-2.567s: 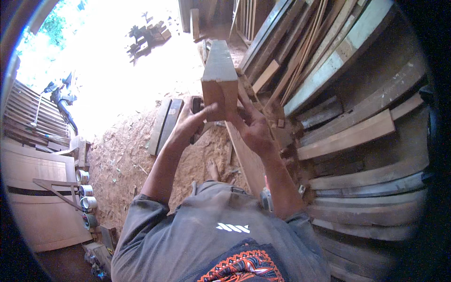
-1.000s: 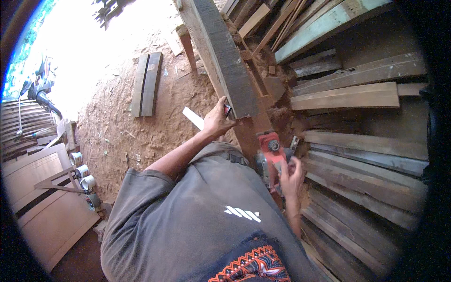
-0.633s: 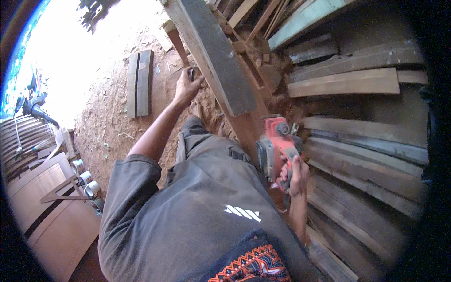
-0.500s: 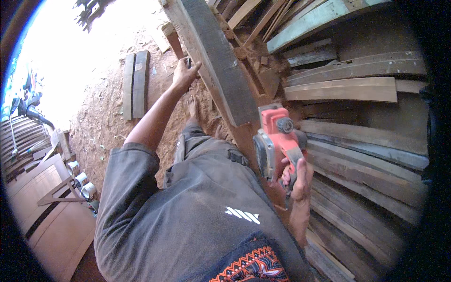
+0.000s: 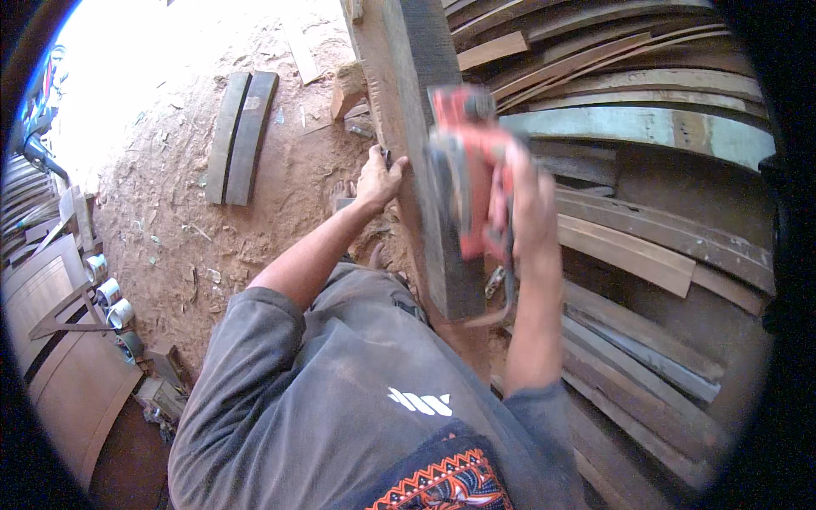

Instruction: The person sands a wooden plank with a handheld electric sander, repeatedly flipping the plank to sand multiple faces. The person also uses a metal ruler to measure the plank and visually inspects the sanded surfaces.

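My right hand [image 5: 531, 204] grips a red electric hand planer [image 5: 484, 161] by its rear handle. Motion blurs the planer, which is tipped on its side with its flat base facing left. It overlaps the right part of a thick dark wooden beam [image 5: 425, 51]; whether they touch I cannot tell. The beam runs away from me, and its near end lies just in front of my shirt. At the beam's left side, my left hand [image 5: 379, 180] is closed, with a small dark object [image 5: 387, 159] showing between thumb and finger. Its kind is not clear.
Stacked boards [image 5: 629, 246] fill the right side. Two dark planks [image 5: 242, 140] lie on the dirt floor [image 5: 170, 204] at left, near a wooden block [image 5: 347, 89] beside the beam. Several white cans [image 5: 109, 293] stand by wooden panels [image 5: 72, 340] at lower left.
My right hand has carried the planer forward and up, from beyond the beam's near end to over the beam. My left hand stays by the beam's left side as the view shifts.
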Demonstrator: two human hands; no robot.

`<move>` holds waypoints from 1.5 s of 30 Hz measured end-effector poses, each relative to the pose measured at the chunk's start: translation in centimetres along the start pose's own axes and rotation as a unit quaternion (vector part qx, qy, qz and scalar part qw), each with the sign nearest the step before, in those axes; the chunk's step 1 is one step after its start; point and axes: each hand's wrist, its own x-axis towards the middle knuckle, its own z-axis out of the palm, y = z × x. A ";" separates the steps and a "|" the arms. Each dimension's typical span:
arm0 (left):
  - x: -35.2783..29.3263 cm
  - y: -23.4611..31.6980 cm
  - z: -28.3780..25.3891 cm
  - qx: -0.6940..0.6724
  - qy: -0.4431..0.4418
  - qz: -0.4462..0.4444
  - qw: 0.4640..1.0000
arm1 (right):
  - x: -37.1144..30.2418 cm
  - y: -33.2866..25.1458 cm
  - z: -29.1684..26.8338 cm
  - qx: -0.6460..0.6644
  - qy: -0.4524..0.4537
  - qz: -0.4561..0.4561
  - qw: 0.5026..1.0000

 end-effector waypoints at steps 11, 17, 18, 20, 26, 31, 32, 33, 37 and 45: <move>0.6 -0.2 -1.5 -0.015 -0.049 -0.006 0.999 | -3.0 1.5 -2.3 -0.111 -0.058 0.011 0.992; 1.4 -1.2 -0.8 0.019 -0.062 -0.014 0.998 | -15.5 5.2 -4.2 0.027 0.030 0.147 0.988; 1.5 -1.4 -0.7 0.016 -0.071 -0.022 0.997 | -14.3 4.9 -3.9 0.026 0.039 0.138 0.989; 1.7 -1.7 -0.6 0.004 -0.058 0.004 0.998 | -9.6 3.8 -2.8 0.040 0.041 0.128 0.990; 1.7 -1.4 -1.1 -0.021 -0.072 0.009 0.997 | 13.4 -5.6 1.7 -0.004 -0.073 -0.065 0.995; 2.2 -1.2 -2.4 -0.026 -0.100 -0.006 0.995 | 13.9 -5.4 2.7 0.033 -0.102 -0.080 0.991; 2.3 -1.2 -2.5 -0.034 -0.100 0.000 0.994 | 10.8 -3.9 1.7 -0.009 -0.087 -0.017 0.996; 2.4 -1.2 -2.4 -0.040 -0.115 -0.013 0.992 | 7.1 -2.1 0.8 -0.021 -0.094 0.001 0.995; 2.1 -1.1 -2.4 -0.046 -0.117 -0.003 0.992 | -8.8 2.3 -1.6 -0.081 -0.060 0.053 0.993; 1.9 -0.1 -2.8 -0.021 -0.127 -0.008 0.992 | -3.4 0.1 1.8 -0.090 -0.030 0.014 0.995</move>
